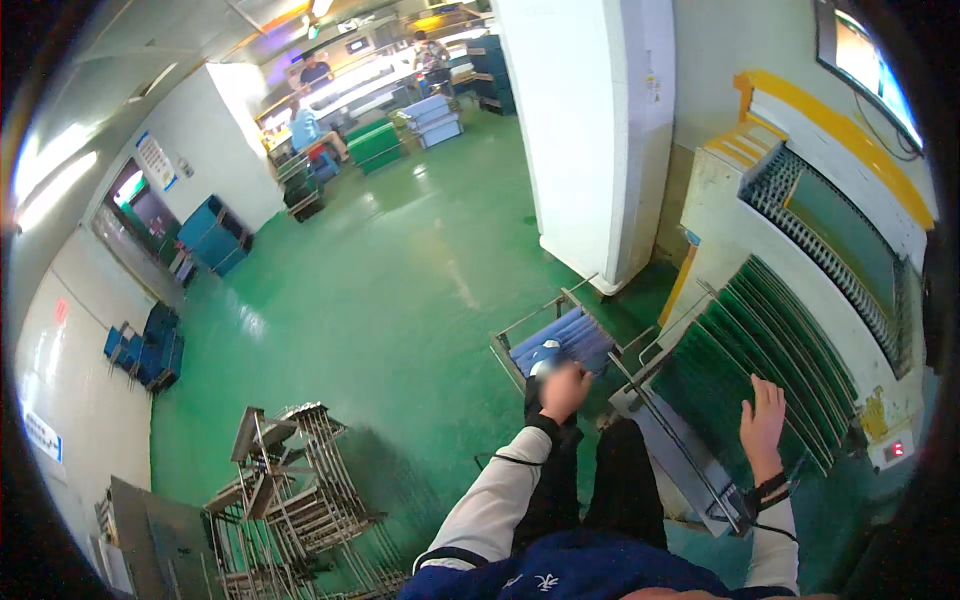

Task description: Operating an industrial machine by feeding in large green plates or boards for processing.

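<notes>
Your right hand (765,425) is hanging wide and empty over thin green upright panels (735,355), which are standing inside the left edge of a silver metal rack (660,415); your left hand (567,390), by blue upright panels (575,335), is looking too blurred to tell. Your black wristband (771,487) could be snagging panel edges, tipping them.
</notes>
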